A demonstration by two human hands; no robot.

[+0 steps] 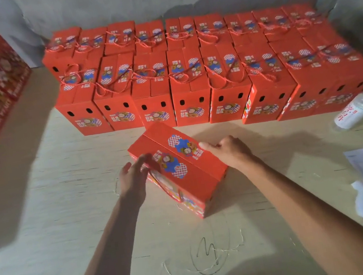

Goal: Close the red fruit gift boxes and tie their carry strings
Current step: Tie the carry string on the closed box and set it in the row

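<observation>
Mid-table, the red printed cardboard gift box (pixel 182 168) lies closed but untied: right hand (pixel 230 151) rests on it with relaxed fingers, left hand (pixel 134 177) spread open at its left end, reaching for its red twisted carry string (pixel 159 184), to tie next.

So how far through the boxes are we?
Done: two rows of boxes stand against the wall, closed, strings tied on top. In hand: one box, flaps down, left hand at its near end, right hand resting on it. Left: tying its string.
</observation>
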